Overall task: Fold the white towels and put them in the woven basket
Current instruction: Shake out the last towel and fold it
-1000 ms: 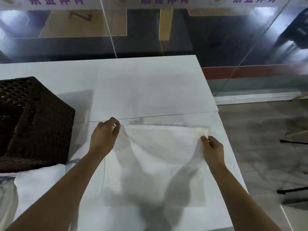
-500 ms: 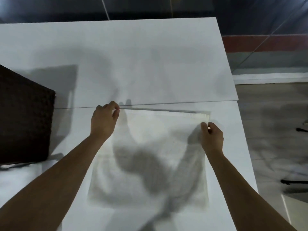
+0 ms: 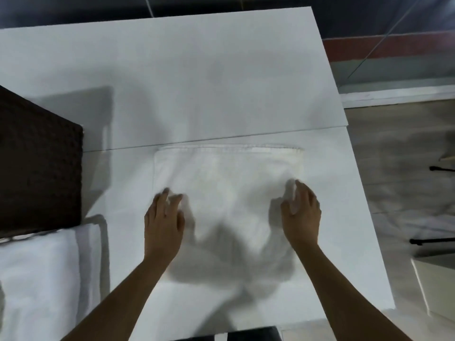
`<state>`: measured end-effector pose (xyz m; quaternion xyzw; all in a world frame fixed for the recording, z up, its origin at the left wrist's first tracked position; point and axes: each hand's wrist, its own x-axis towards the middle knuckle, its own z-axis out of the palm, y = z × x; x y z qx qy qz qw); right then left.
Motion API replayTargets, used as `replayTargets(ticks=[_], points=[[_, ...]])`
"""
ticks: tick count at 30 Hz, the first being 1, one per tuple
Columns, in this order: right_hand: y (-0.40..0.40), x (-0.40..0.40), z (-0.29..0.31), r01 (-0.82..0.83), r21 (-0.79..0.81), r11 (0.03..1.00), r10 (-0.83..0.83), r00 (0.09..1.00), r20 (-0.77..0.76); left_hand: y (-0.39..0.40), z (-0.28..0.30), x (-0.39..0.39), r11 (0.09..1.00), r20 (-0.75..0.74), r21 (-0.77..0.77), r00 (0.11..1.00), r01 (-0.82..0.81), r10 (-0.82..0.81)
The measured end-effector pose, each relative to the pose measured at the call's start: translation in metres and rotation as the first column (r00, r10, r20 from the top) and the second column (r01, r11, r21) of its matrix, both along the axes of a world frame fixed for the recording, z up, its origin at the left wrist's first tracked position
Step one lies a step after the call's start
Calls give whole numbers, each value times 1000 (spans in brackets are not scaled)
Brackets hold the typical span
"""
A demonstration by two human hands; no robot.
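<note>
The far half of the white table (image 3: 197, 77) lies bare beyond the seam, open to a reaching hand. At the left edge the dark brown woven basket (image 3: 37, 168) stands tall, blocking passage there. Just behind it at the near-left corner sits a stack of white towels (image 3: 41, 279). A flat white towel (image 3: 229, 183) covers the near middle; the strip along the right edge is bare.

White table (image 3: 197, 77): towel (image 3: 229, 183), woven basket (image 3: 37, 173), towel stack (image 3: 44, 279).

White towel (image 3: 229, 183) flat on table (hemmed edge far); woven basket (image 3: 37, 173) left
</note>
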<state>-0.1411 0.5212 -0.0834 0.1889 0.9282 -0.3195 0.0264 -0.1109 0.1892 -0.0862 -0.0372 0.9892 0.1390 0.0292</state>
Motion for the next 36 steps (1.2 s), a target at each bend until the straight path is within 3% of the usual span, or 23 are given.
replayTargets(ticks=[7, 11, 13, 16, 22, 26, 31, 36], points=[[3, 108, 0, -109, 199, 974, 70, 979, 191, -19, 6, 95, 999, 219, -32, 975, -25, 32], [-1, 134, 15, -5, 196, 980, -51, 960, 275, -26, 14, 114, 996, 245, -23, 966, -84, 87], [-4, 141, 22, 99, 184, 978, -152, 942, 301, -25, 19, 117, 981, 256, 7, 949, -193, 185], [-5, 145, 27, 254, 96, 963, -271, 884, 382, -20, 24, 117, 917, 310, 122, 892, -381, 329], [3, 150, 29, 364, -11, 931, -318, 828, 462, -11, 33, 117, 706, 433, 267, 736, -656, 520], [8, 163, 30, 402, -91, 911, -308, 812, 495, -5, 41, 131, 655, 482, 244, 675, -715, 558], [20, 206, 23, 359, -136, 923, -258, 842, 474, 11, 39, 182, 682, 491, 214, 681, -699, 544], [33, 255, 24, 385, -188, 904, -284, 867, 410, 23, 42, 233, 496, 558, 291, 566, -818, 607]])
